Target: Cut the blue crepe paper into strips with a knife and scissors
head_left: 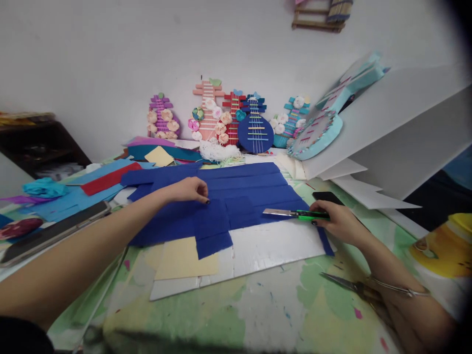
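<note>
My right hand (339, 221) grips a green utility knife (308, 215), its blade out and pointing left over dark blue paper. Above the same paper, my left hand (190, 190) is curled, thumb and fingers drawn together; whether it pinches anything is hidden. Several overlapping sheets and strips of dark blue paper (243, 184) spread across the middle of the table. One small blue piece (214, 241) overhangs a cream sheet (184, 263). Underneath lies a white board (273, 246) with a few slits or scratches.
Scissors (354, 287) lie under my right forearm, near a yellow-lidded container (442, 246). A dark phone (55, 231) rests at the left. Decorated paper lutes, including a blue one (255, 130), lean on the wall. Large white boards (387, 128) stand at the right.
</note>
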A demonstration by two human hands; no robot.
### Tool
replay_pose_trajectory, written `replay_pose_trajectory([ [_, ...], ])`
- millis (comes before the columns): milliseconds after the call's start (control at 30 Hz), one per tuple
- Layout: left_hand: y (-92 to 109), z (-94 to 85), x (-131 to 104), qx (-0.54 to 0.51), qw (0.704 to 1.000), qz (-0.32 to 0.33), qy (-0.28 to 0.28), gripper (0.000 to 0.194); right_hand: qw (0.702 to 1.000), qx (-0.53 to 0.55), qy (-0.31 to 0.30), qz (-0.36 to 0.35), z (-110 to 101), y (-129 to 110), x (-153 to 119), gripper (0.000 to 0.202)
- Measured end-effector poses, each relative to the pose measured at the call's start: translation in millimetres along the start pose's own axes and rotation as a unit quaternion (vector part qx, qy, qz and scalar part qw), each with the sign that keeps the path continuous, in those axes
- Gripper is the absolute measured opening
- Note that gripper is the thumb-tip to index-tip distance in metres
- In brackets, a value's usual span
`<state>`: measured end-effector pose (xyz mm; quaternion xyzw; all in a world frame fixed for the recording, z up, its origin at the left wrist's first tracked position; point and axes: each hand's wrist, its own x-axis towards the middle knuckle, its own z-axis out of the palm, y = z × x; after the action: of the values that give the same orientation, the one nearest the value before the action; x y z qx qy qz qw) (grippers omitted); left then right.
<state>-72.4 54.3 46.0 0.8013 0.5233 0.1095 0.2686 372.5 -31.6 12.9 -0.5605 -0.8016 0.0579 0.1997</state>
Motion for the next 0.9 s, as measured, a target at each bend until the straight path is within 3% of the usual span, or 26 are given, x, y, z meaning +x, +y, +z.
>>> replay_pose_trajectory([
  [133,16,19.1,22,0.028,0.998,0.021,0.056,0.032,1.000,0.004,-0.015,0.002,2,-5,1,0.021],
  [367,29,55.2,54,-0.020,0.996,0.041,0.074,0.027,1.000,0.001,-0.026,-0.016,5,-9,2,0.023],
  [633,24,70.9,54,-0.122,0.985,0.091,0.085,0.015,0.999,0.010,-0.022,-0.033,8,-18,4,0.023],
  [900,20,76.8,57,-0.137,0.980,0.097,0.110,0.020,0.998,0.031,-0.030,-0.043,13,-26,8,0.024],
])
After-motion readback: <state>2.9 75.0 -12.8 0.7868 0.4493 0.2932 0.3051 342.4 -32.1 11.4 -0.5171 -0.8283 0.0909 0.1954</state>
